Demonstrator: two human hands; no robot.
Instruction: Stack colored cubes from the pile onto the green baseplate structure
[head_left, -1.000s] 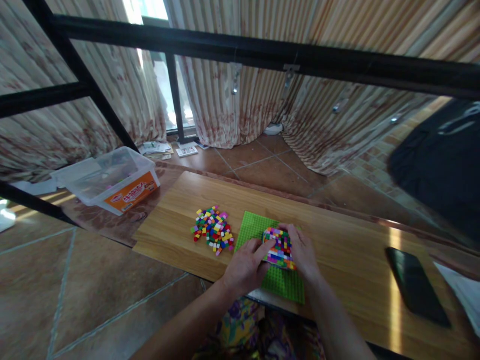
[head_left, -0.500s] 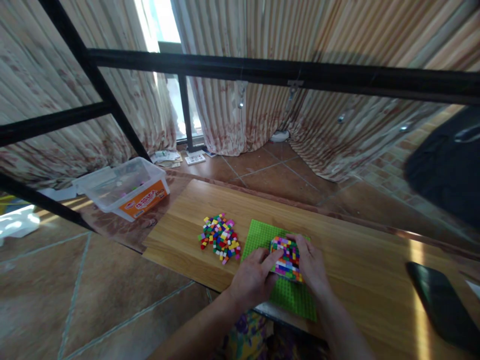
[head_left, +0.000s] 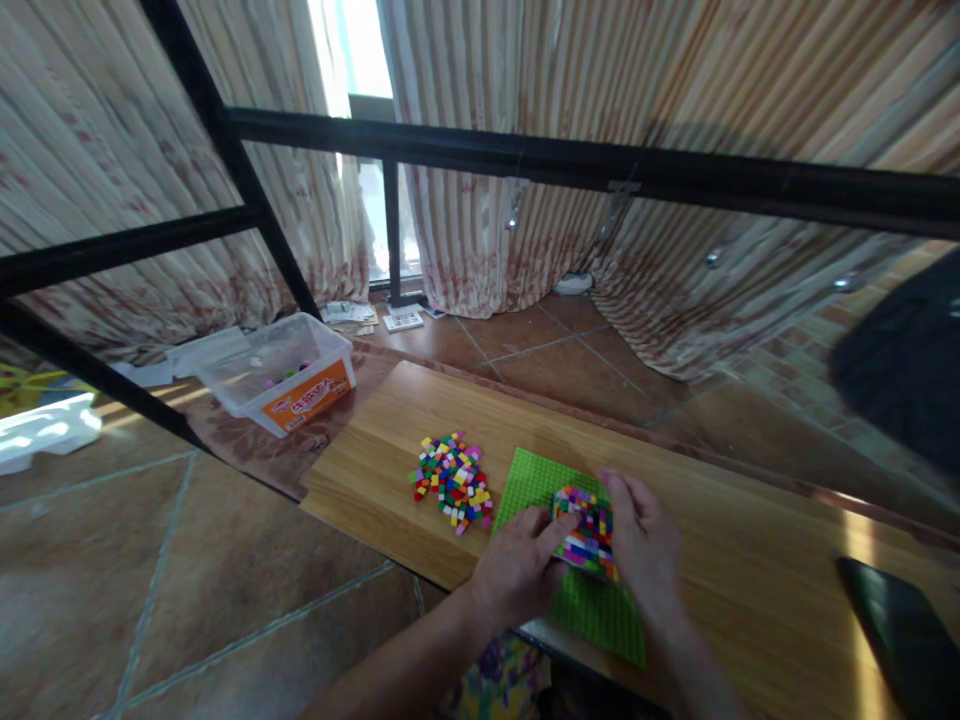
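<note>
I see both hands, left hand (head_left: 517, 570) and right hand (head_left: 645, 545), clamped on the brick block (head_left: 587, 530); uneven grip pressure risks shedding bricks onto the baseplate (head_left: 536, 480).

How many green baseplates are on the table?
1. The green baseplate lies near the table's front edge, partly under both hands and the multicoloured brick block; others could be hidden beneath it.

Phone (head_left: 904, 640) cut off bottom right

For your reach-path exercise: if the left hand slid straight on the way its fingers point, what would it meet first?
The left hand points right and slightly away; its fingertips seem already against the multicoloured brick block on the green baseplate.
</note>
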